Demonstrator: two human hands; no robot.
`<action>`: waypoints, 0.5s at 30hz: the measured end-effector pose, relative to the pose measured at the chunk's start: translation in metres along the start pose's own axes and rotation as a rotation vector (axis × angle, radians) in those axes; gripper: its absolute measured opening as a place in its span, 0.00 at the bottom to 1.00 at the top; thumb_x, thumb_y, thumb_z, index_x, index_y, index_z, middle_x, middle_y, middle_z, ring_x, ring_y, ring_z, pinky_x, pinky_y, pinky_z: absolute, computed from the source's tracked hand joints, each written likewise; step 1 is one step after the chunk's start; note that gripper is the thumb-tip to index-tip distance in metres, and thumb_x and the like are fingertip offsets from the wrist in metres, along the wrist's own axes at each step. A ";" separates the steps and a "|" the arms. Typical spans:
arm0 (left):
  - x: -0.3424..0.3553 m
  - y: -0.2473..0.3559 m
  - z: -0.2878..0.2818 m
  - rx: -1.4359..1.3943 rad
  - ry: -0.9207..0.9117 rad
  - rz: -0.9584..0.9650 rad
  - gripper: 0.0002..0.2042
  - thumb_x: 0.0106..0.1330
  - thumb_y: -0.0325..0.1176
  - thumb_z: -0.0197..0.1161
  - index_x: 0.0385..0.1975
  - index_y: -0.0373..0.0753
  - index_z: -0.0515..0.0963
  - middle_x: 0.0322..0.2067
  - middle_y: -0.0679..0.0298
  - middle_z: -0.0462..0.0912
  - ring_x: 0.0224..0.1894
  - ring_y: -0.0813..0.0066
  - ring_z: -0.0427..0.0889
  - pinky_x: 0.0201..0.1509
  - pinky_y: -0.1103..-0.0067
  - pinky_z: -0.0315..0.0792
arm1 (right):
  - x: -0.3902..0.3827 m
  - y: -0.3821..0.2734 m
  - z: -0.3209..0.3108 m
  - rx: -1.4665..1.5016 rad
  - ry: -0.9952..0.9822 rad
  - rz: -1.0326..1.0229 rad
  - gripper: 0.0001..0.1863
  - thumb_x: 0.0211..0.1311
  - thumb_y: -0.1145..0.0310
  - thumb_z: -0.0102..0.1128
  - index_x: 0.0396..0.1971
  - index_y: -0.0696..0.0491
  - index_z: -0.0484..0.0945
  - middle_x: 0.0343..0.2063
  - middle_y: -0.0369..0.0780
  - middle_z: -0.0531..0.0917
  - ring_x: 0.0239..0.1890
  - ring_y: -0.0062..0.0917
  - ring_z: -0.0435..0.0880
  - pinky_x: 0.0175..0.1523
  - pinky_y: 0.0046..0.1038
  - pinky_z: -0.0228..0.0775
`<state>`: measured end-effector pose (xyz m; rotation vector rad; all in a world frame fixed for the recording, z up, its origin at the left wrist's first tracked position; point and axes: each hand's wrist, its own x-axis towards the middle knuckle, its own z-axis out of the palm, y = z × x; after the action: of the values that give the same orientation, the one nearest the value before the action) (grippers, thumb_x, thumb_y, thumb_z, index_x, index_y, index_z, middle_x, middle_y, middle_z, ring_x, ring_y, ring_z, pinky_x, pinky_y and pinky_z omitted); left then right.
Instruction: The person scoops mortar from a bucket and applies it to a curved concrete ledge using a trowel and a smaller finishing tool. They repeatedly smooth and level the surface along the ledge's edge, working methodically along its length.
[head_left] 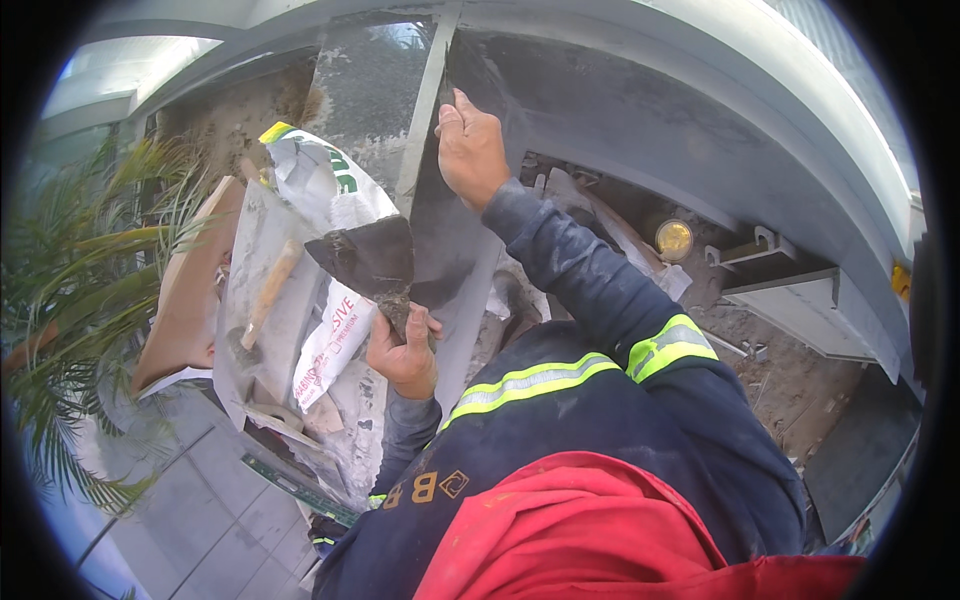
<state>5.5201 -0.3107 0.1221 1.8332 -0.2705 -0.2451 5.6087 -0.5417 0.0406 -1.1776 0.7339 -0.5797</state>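
Note:
My left hand (403, 355) grips the short handle of a wide scraper (368, 258). Its dark, mortar-smeared blade points up and away from me. Farther out, my right hand (474, 150) is closed with thumb and forefinger pinched, beside a pale upright strip (428, 110). A thin dark edge shows just above its fingertips, too narrow to name. Behind the scraper blade lies a crumpled white adhesive bag (325, 345) with coloured print. To its left, a tool with a wooden handle (272, 292) rests on the dusty sheeting.
A brown cardboard piece (185, 295) and palm fronds (95, 250) stand at the left. Grey paving tiles (215, 485) lie below them. On the right are a round yellow object (674, 240), a pale metal panel (800, 312) and dusty rubble. A curved grey wall (640, 110) runs along the far side.

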 end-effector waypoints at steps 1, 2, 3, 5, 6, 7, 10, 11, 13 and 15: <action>-0.001 -0.001 -0.001 0.000 -0.001 0.007 0.09 0.71 0.29 0.62 0.37 0.29 0.74 0.28 0.58 0.79 0.22 0.75 0.79 0.23 0.80 0.74 | -0.009 -0.011 0.002 0.031 -0.041 -0.003 0.27 0.78 0.64 0.48 0.71 0.60 0.62 0.32 0.35 0.77 0.23 0.12 0.68 0.24 0.17 0.62; -0.001 0.000 -0.001 0.000 -0.004 0.002 0.09 0.71 0.29 0.63 0.38 0.29 0.75 0.28 0.58 0.79 0.22 0.76 0.79 0.23 0.80 0.74 | -0.013 -0.017 -0.007 0.116 -0.072 0.046 0.27 0.78 0.64 0.49 0.71 0.60 0.62 0.32 0.35 0.77 0.23 0.12 0.68 0.23 0.17 0.61; -0.002 -0.001 -0.001 -0.004 -0.007 -0.007 0.09 0.70 0.29 0.63 0.39 0.29 0.75 0.28 0.59 0.79 0.22 0.76 0.78 0.24 0.81 0.74 | -0.021 -0.022 -0.019 0.195 -0.102 0.098 0.27 0.78 0.63 0.49 0.71 0.59 0.62 0.33 0.34 0.77 0.23 0.11 0.67 0.22 0.16 0.60; 0.002 0.000 0.003 0.019 -0.010 -0.025 0.10 0.70 0.30 0.64 0.41 0.29 0.76 0.27 0.61 0.79 0.22 0.78 0.78 0.24 0.82 0.73 | -0.030 -0.036 -0.052 0.207 -0.221 0.103 0.27 0.78 0.62 0.50 0.71 0.58 0.63 0.32 0.34 0.78 0.22 0.10 0.66 0.23 0.16 0.60; 0.006 0.002 0.004 0.054 -0.016 -0.051 0.11 0.70 0.31 0.65 0.42 0.28 0.77 0.26 0.62 0.79 0.22 0.79 0.77 0.24 0.82 0.72 | -0.033 -0.041 -0.067 0.185 -0.220 0.123 0.27 0.78 0.62 0.50 0.70 0.60 0.64 0.32 0.34 0.79 0.22 0.11 0.67 0.25 0.17 0.62; 0.006 0.004 0.002 0.093 -0.019 -0.088 0.13 0.69 0.32 0.66 0.44 0.28 0.77 0.26 0.63 0.79 0.22 0.80 0.77 0.24 0.83 0.71 | -0.041 -0.045 -0.081 0.162 -0.221 0.154 0.27 0.78 0.62 0.50 0.69 0.62 0.65 0.31 0.34 0.81 0.22 0.11 0.67 0.27 0.18 0.64; 0.033 0.023 -0.005 0.369 -0.173 -0.114 0.18 0.67 0.35 0.69 0.48 0.25 0.78 0.25 0.63 0.81 0.24 0.78 0.78 0.28 0.81 0.71 | -0.054 -0.093 -0.121 0.003 -0.391 0.077 0.24 0.77 0.62 0.52 0.67 0.57 0.70 0.31 0.33 0.80 0.21 0.10 0.66 0.25 0.17 0.62; 0.041 0.021 -0.007 0.420 -0.177 0.008 0.19 0.66 0.35 0.69 0.48 0.25 0.79 0.26 0.60 0.82 0.25 0.77 0.79 0.30 0.80 0.72 | -0.059 -0.111 -0.132 -0.092 -0.449 0.011 0.23 0.76 0.63 0.54 0.66 0.55 0.73 0.30 0.34 0.81 0.20 0.13 0.68 0.25 0.19 0.63; 0.063 0.022 -0.008 0.524 -0.175 0.279 0.20 0.64 0.36 0.70 0.48 0.24 0.79 0.27 0.56 0.84 0.27 0.73 0.81 0.34 0.77 0.74 | -0.063 -0.140 -0.146 -0.536 -0.547 -0.450 0.22 0.74 0.64 0.57 0.63 0.54 0.76 0.29 0.37 0.80 0.21 0.16 0.70 0.26 0.22 0.65; 0.075 0.039 -0.012 0.548 -0.208 0.296 0.20 0.62 0.34 0.71 0.48 0.25 0.80 0.29 0.51 0.84 0.29 0.67 0.82 0.37 0.74 0.75 | -0.066 -0.162 -0.147 -0.845 -0.561 -0.750 0.21 0.70 0.65 0.60 0.60 0.53 0.79 0.29 0.39 0.80 0.23 0.21 0.74 0.29 0.26 0.68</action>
<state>5.5931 -0.3334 0.1606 2.2730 -0.8120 -0.1620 5.4496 -0.6287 0.1792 -2.3216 -0.0153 -0.5044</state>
